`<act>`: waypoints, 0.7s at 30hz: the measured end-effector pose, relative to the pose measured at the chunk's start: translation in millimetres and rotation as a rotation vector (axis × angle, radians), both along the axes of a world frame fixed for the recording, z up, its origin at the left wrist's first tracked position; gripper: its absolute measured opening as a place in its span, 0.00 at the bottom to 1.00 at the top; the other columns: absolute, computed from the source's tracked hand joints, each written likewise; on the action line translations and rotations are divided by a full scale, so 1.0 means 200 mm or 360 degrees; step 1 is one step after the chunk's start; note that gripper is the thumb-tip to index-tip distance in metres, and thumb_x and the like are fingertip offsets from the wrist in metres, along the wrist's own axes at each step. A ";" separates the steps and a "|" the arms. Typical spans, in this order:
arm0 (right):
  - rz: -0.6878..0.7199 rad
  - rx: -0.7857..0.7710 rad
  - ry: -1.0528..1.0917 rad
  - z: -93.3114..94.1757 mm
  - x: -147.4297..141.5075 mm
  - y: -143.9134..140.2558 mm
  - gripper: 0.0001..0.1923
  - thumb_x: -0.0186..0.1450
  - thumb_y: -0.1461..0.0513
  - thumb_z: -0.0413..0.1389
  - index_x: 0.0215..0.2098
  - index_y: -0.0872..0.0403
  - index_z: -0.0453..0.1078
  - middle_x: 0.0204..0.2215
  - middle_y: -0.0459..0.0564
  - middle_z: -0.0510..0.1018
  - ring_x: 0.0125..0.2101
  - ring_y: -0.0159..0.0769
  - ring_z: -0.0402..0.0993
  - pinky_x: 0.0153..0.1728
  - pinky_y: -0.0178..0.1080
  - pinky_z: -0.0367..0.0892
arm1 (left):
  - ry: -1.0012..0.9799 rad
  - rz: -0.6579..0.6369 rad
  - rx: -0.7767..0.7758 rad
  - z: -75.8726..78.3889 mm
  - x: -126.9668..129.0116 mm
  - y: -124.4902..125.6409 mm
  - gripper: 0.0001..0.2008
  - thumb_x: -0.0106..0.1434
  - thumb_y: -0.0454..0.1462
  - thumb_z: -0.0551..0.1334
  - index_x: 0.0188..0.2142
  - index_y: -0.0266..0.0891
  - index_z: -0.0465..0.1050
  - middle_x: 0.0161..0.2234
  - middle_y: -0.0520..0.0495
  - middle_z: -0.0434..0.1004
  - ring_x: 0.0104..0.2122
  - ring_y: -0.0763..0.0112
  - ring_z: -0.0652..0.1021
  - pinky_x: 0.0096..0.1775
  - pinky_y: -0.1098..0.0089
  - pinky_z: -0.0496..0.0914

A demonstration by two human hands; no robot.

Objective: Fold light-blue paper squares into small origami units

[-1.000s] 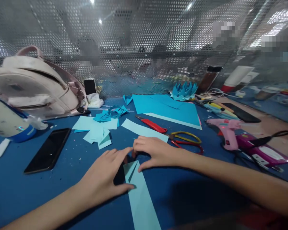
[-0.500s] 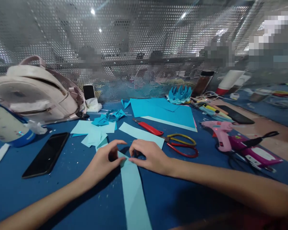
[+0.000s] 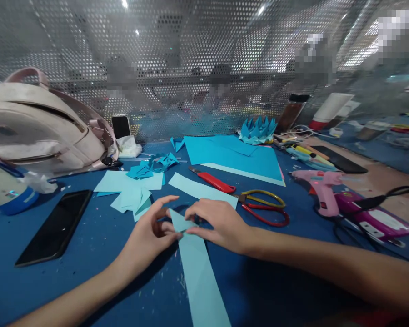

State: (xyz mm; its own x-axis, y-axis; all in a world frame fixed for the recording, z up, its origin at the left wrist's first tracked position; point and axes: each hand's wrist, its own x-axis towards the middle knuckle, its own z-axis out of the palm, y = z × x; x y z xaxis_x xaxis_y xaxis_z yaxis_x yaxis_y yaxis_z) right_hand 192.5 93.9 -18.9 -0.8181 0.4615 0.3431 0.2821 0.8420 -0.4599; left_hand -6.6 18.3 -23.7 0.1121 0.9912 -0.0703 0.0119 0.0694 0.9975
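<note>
A long light-blue paper strip (image 3: pixel 199 272) lies on the blue table and runs toward me. Its far end is folded into a point that stands up between my hands. My left hand (image 3: pixel 148 238) pinches that folded tip from the left with thumb and fingers. From the right, my right hand (image 3: pixel 220 225) presses its fingertips onto the same fold. Just beyond my right hand lie another light-blue strip (image 3: pixel 201 188) and red-and-yellow scissors (image 3: pixel 264 209).
A black phone (image 3: pixel 52 227) lies at left, below a pale backpack (image 3: pixel 37 127). Cut paper scraps (image 3: pixel 132 188), a red utility knife (image 3: pixel 213 180), blue sheets (image 3: pixel 235 156) and a folded paper flower (image 3: pixel 258 129) sit behind. A pink glue gun (image 3: pixel 318 190) is at right. A perforated metal screen closes the back.
My left hand has lifted off the strip and now pinches the folded tip. The tip has risen from flat into a raised point. The camera view has shifted slightly.
</note>
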 end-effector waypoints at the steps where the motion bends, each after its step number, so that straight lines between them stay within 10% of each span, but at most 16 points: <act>1: -0.0038 -0.0137 0.0038 0.00 0.00 0.00 0.09 0.68 0.57 0.57 0.42 0.54 0.68 0.34 0.47 0.76 0.32 0.32 0.71 0.33 0.33 0.62 | 0.0018 -0.0013 -0.0009 0.00 -0.01 0.00 0.32 0.55 0.33 0.65 0.58 0.45 0.57 0.34 0.55 0.65 0.26 0.78 0.74 0.29 0.74 0.68; 9: -0.0190 -0.0967 0.0210 0.01 -0.02 0.01 0.07 0.63 0.63 0.59 0.38 0.55 0.67 0.28 0.42 0.71 0.22 0.26 0.60 0.24 0.30 0.58 | 0.0214 0.0004 -0.0067 0.01 -0.02 -0.01 0.26 0.57 0.35 0.64 0.55 0.44 0.61 0.34 0.55 0.65 0.23 0.78 0.72 0.26 0.73 0.67; 21: -0.0055 -0.0370 -0.0089 -0.03 0.00 0.04 0.07 0.62 0.66 0.61 0.39 0.54 0.73 0.33 0.48 0.77 0.34 0.34 0.72 0.34 0.34 0.65 | 0.1426 -0.0048 0.0598 -0.03 -0.09 0.00 0.23 0.61 0.31 0.62 0.54 0.49 0.64 0.35 0.53 0.77 0.35 0.63 0.75 0.37 0.64 0.65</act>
State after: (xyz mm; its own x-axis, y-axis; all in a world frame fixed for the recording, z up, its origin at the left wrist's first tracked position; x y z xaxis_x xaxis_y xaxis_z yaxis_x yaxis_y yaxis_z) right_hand 193.4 101.1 -24.8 -0.8151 0.5510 0.1789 0.3396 0.7046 -0.6231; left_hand -24.5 17.7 -29.1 0.1970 0.9640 0.1785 0.7744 -0.2647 0.5746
